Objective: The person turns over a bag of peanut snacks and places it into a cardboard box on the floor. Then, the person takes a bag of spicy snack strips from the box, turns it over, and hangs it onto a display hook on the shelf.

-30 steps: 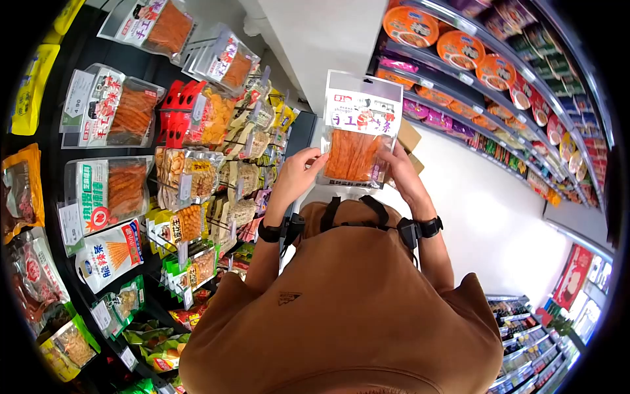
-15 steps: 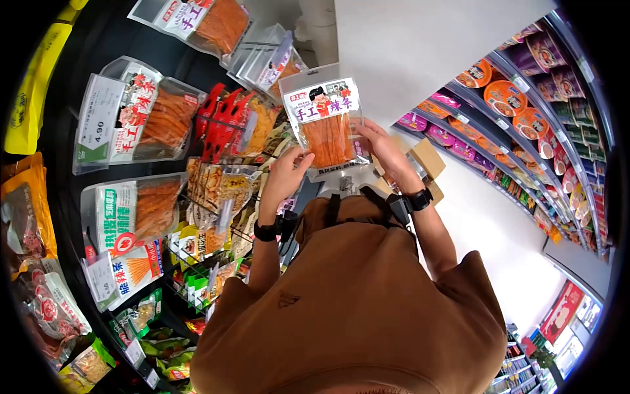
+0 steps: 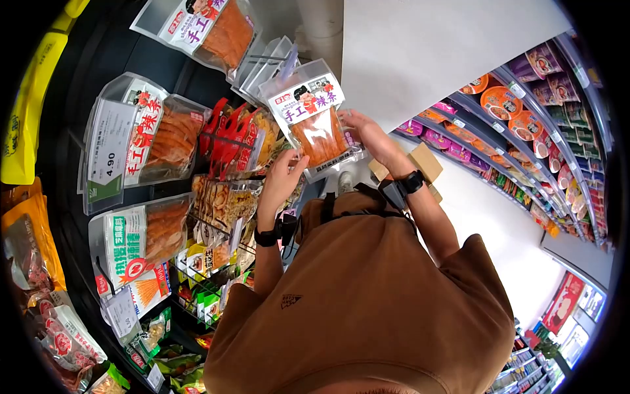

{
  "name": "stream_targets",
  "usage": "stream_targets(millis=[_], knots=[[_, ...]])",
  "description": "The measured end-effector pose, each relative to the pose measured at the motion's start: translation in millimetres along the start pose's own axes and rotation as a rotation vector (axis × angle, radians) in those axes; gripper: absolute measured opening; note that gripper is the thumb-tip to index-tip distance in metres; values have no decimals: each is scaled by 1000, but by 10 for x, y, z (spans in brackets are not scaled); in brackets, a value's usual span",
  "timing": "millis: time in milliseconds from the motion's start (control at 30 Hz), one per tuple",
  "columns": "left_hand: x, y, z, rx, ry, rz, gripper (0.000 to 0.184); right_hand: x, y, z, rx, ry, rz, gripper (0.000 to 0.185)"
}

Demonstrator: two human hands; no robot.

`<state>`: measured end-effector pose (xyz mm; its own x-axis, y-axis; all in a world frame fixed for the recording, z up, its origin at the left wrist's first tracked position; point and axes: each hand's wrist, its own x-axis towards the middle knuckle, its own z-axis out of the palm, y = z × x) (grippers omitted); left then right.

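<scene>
- One clear plastic packet [image 3: 320,139], up in the air between both hands, in front of the brown shirt [image 3: 367,289].
- Look: white label across the upper part, cartoon figure with black hair and red clothing, purple characters; orange-brown strips showed through below, glare on the plastic, dark lettering along the bottom.
- Packet sat tilted, top leaning left.
- Left hand [image 3: 283,178]: grip pinched the packet's lower left edge.
- Right hand [image 3: 375,140]: grip held the right edge, fingers partly behind; thumb position unclear.
- Left side: similar packets [image 3: 174,134] hung on the black rack [image 3: 147,59]; price tag [image 3: 108,154] read 4.90.
- Right side: orange bowls [image 3: 501,103] lined the shelves [image 3: 497,126]; cardboard box [image 3: 425,162] showed near the right wrist.
</scene>
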<state>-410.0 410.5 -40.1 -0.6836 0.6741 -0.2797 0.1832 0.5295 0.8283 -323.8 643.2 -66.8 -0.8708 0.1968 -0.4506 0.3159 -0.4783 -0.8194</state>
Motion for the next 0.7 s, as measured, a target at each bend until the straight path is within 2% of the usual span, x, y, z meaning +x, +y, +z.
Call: stream_targets(millis=[100, 333, 467, 700], knots=[[0, -38, 2, 38, 45, 67, 37, 37, -55, 19, 1, -3, 13, 32], [-84, 5, 20, -118, 99, -9, 36, 24, -85, 117, 96, -2, -92, 33], [-92, 32, 38, -136, 133, 35, 36, -25, -77, 89, 150, -3, -114, 36], [-77, 96, 35, -56, 35, 36, 40, -77, -15, -13, 198, 33, -132, 38]])
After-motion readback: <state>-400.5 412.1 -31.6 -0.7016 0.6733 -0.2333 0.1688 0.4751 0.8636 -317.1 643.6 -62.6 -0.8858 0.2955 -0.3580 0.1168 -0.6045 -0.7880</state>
